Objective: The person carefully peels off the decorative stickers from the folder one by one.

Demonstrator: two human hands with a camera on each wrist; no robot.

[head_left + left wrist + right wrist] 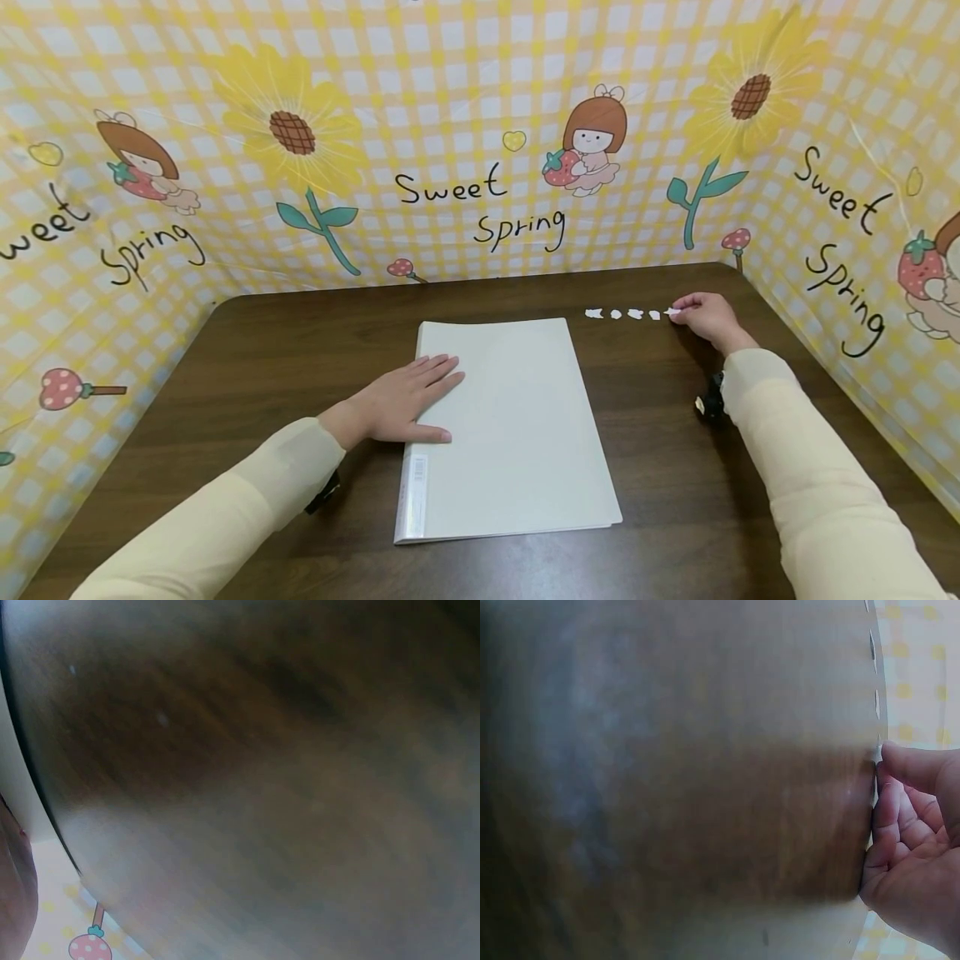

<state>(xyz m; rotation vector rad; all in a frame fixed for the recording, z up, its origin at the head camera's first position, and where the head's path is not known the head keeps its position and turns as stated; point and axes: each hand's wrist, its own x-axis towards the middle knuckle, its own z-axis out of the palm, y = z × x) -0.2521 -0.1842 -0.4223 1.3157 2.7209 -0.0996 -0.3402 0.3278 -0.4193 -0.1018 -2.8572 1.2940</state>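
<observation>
A white folder [517, 425] lies closed on the dark wood table, its clear spine with a barcode label on the left. My left hand [408, 400] rests on the folder's left side, fingers spread straight and palm down. Toward the back right of the table, several small white cutouts [635, 314] form a row. At the right end of that row, thumb and fingers of my right hand [707, 318] pinch one small white cutout [671, 312] close to the tabletop. In the right wrist view the thumb and curled fingers meet right at the table surface, and the cutout is mostly hidden.
A yellow checked cloth [450, 83] with flowers and lettering hangs behind the table and along both sides. Dark wrist cameras sit below each sleeve, the right one [710, 402] near the tabletop. The wooden table [300, 333] has rounded back corners.
</observation>
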